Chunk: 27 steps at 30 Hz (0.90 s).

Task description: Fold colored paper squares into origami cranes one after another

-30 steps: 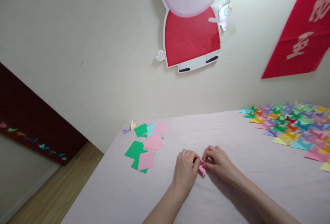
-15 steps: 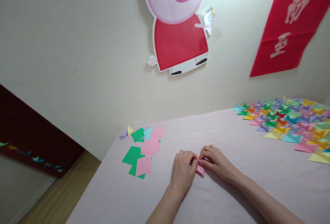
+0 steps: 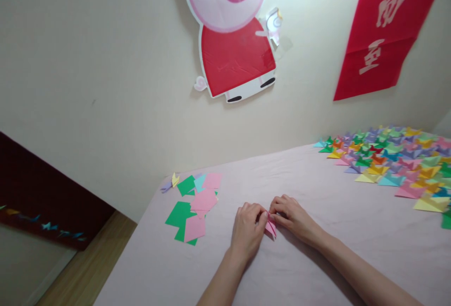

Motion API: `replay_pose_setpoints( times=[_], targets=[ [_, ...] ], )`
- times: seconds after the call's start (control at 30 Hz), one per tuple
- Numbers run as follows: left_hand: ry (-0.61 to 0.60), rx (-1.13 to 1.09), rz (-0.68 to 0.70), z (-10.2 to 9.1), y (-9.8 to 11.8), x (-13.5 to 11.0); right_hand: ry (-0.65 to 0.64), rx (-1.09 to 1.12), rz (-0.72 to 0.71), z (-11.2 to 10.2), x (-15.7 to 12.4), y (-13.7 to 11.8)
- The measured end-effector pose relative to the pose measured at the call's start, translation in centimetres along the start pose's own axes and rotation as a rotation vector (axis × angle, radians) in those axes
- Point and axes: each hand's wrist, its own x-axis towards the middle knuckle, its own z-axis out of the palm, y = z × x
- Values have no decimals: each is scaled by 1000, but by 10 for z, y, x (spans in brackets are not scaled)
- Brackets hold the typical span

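Observation:
A small pink folded paper (image 3: 270, 229) lies between my two hands at the front middle of the cloth-covered surface, its pointed end toward me. My left hand (image 3: 249, 226) pinches its left side between thumb and fingers. From the right, my right hand (image 3: 289, 212) pinches the upper end, thumb and fingertips close together. The fingers hide the top of the fold. To the left lie loose paper sheets, among them a pink sheet (image 3: 195, 227) and a green sheet (image 3: 179, 213).
Many folded paper cranes (image 3: 384, 156) in mixed colours stand in rows at the right. Two small folded papers (image 3: 175, 179) sit at the far left corner. Behind the pale pink cloth (image 3: 141, 268) rises a wall with a cartoon pig cutout (image 3: 236, 57) and a red banner (image 3: 373, 38).
Both hands stay on the pink paper, with only slight finger shifts. The camera view has turned a little to the right, so the wall decorations and cranes appear further left.

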Motion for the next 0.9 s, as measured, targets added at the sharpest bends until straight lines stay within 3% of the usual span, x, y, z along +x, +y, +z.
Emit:
replay_pose_setpoints(
  times=[0.9],
  targets=[
    [29, -41, -46, 9, -5, 5, 0, 72, 17, -2, 1, 0]
  ],
)
